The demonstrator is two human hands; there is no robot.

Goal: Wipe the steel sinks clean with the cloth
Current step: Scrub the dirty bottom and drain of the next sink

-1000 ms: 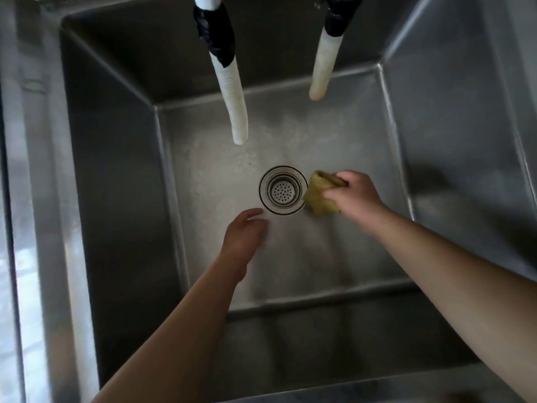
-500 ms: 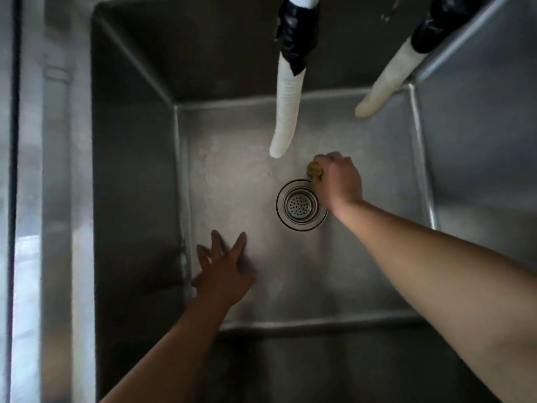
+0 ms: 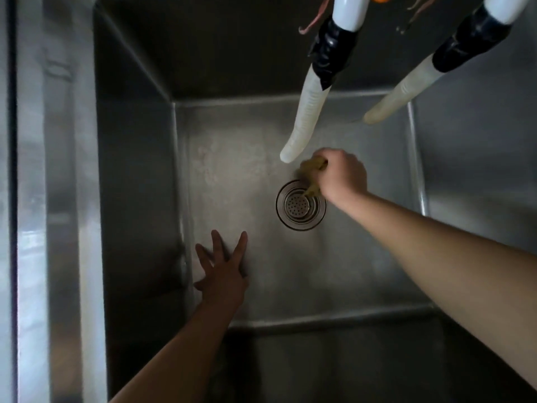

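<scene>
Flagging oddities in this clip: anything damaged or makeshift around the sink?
Yes: both hoses hanging over the steel sink are joined with crumpled black tape, a makeshift-looking fix. Nothing spilled.

The steel sink (image 3: pixel 130 199) is a deep square basin with dull, streaked walls. Its flat floor carries a round perforated drain strainer (image 3: pixel 300 205) set right of centre. An olive cloth (image 3: pixel 312 167) lies bunched on the floor, touching the strainer's far rim. A left hand (image 3: pixel 223 274) rests flat, fingers spread, near the floor's left edge.
</scene>
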